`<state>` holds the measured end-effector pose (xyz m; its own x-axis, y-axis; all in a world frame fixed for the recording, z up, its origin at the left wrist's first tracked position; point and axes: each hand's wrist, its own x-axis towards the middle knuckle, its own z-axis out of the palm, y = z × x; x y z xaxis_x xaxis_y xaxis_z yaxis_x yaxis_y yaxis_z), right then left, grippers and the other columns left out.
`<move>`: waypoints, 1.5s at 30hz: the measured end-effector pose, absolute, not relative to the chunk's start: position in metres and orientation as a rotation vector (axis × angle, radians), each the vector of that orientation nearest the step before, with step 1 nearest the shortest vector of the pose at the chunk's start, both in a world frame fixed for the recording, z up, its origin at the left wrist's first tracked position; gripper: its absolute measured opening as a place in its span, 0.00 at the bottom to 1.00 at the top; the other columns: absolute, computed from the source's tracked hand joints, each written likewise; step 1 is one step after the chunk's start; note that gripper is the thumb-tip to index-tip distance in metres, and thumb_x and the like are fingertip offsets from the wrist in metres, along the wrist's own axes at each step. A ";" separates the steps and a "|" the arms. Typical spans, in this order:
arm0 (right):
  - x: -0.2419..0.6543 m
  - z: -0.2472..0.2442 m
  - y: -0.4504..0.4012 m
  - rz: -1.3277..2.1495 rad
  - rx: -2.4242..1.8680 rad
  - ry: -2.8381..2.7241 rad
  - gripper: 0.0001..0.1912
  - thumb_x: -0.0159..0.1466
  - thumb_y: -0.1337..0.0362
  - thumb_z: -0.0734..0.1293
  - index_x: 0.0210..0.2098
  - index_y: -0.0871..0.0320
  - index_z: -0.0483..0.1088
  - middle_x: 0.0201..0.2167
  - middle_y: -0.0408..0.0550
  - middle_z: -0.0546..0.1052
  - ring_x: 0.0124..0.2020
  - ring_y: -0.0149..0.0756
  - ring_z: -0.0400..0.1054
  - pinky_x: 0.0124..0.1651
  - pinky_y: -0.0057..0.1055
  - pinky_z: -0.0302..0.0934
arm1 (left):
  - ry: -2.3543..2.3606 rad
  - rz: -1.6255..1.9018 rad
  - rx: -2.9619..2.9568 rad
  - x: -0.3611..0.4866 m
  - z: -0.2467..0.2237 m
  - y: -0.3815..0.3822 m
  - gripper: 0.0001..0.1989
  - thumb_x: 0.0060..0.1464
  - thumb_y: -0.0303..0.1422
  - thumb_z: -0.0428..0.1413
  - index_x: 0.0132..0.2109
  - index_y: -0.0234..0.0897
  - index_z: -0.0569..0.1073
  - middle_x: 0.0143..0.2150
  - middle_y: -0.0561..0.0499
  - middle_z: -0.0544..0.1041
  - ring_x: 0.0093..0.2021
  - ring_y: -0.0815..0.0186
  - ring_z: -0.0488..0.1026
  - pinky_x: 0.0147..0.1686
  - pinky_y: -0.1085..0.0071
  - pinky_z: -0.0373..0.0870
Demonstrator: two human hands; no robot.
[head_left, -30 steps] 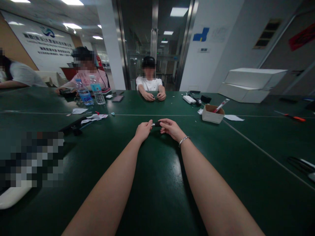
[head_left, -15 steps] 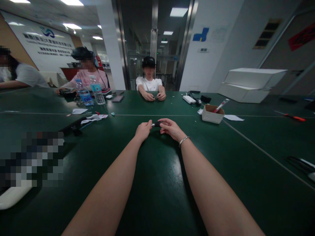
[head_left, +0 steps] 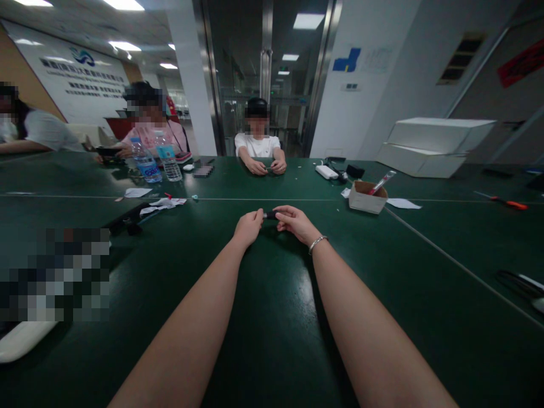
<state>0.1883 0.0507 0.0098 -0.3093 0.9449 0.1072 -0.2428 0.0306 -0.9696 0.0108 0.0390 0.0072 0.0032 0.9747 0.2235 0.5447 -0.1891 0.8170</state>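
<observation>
Between my two hands is a small, short rod-like thing with a black body (head_left: 271, 215) and a silvery metal end; its exact kind is too small to make out. My left hand (head_left: 249, 226) pinches the metal end between thumb and fingers. On the other side, my right hand (head_left: 296, 222), with a silver bracelet (head_left: 318, 243) at the wrist, grips the black end with its thumb and fingertips. Both hands are held just over the green table (head_left: 272, 317), near the pale seam that runs across it.
An open small box (head_left: 368, 200) holding a clear packet stands right of my hands. Paper scraps (head_left: 164, 205) and two water bottles (head_left: 168, 158) are to the left. An orange-handled screwdriver (head_left: 510, 204) lies far right. A person (head_left: 257, 141) sits opposite; others sit at left.
My hands stay in place around the small rod, with barely any shift. At the left, the person in pink has moved their hands and the dark thing in them slightly.
</observation>
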 end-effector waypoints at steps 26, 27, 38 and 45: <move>0.183 0.017 0.046 1.479 -0.933 -1.237 0.03 0.64 0.69 0.67 0.34 0.63 0.71 0.23 0.49 0.78 0.17 0.25 0.69 0.22 0.20 0.66 | 1.186 1.309 1.486 0.015 0.005 0.037 0.08 0.58 0.35 0.50 0.39 0.35 0.69 0.24 0.54 0.70 0.21 0.73 0.65 0.19 0.78 0.60; 0.183 0.017 0.046 1.477 -0.940 -1.236 0.03 0.64 0.69 0.67 0.35 0.63 0.71 0.22 0.49 0.78 0.17 0.25 0.69 0.22 0.20 0.66 | 1.176 1.292 1.481 0.015 0.006 0.037 0.08 0.58 0.36 0.50 0.39 0.35 0.69 0.22 0.55 0.69 0.19 0.73 0.64 0.19 0.78 0.59; 0.183 0.019 0.045 1.491 -0.929 -1.264 0.05 0.62 0.67 0.69 0.35 0.62 0.70 0.24 0.47 0.78 0.18 0.24 0.70 0.23 0.19 0.68 | 1.166 1.301 1.478 0.013 0.005 0.039 0.09 0.57 0.35 0.50 0.41 0.36 0.70 0.22 0.56 0.69 0.20 0.73 0.63 0.19 0.78 0.58; 0.183 0.019 0.044 1.481 -0.925 -1.256 0.05 0.61 0.68 0.71 0.35 0.62 0.70 0.25 0.47 0.79 0.18 0.25 0.70 0.23 0.20 0.68 | 1.207 1.325 1.457 0.013 0.005 0.040 0.12 0.57 0.36 0.50 0.45 0.36 0.70 0.23 0.55 0.69 0.21 0.72 0.63 0.21 0.77 0.57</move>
